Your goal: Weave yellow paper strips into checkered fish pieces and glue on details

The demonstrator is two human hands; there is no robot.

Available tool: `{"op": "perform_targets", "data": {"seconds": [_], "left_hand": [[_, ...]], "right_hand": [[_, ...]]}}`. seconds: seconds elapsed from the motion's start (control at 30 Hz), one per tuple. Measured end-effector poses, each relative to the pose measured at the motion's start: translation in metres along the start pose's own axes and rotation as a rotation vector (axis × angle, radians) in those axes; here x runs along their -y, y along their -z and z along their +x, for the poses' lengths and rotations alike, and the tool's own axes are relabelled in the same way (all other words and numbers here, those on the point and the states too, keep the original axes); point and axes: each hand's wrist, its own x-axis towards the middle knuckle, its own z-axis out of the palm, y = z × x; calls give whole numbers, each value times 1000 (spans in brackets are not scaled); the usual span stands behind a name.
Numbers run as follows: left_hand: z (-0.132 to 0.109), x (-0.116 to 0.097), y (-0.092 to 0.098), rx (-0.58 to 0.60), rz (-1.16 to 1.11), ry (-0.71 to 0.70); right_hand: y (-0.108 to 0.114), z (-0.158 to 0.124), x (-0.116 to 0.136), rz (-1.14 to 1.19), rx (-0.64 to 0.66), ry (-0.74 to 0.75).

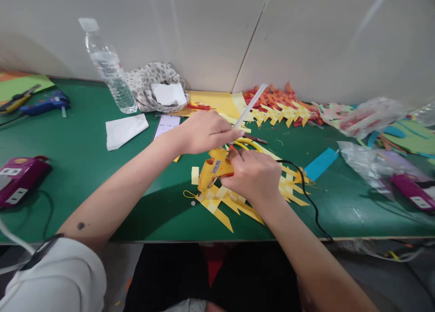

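Note:
My right hand (253,174) is wrapped round the grip of a yellow glue gun (213,168), whose nozzle points down-left at a woven piece of yellow paper strips (234,203) on the green table (84,167). My left hand (207,131) is closed in a pinch on a translucent white glue stick (249,106), which slants up to the right from behind the gun. The gun's black cord (309,194) runs right and off the table's front edge.
A phone (166,124) with its screen lit, folded white paper (124,130), a water bottle (110,69) and a patterned cloth (154,83) lie at the back. Woven orange and yellow pieces (282,106) are stacked by the wall. Purple boxes (16,178) and plastic bags (370,115) flank both sides.

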Motion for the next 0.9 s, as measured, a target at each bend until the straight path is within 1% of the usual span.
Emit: {"op": "perform_targets", "data": {"seconds": [0.27,0.43,0.77,0.9], "left_hand": [[0,0,0,32,-7,10],[0,1,1,45,-15,-9],[0,1,2,32,-51,-48],[-1,1,2,29,-47,-55]], "right_hand": [[0,-1,0,0,-1,4],[0,-2,1,14,-1,9],[1,-2,0,31,30,-12],[1,-2,0,-7,35,-6]]}}
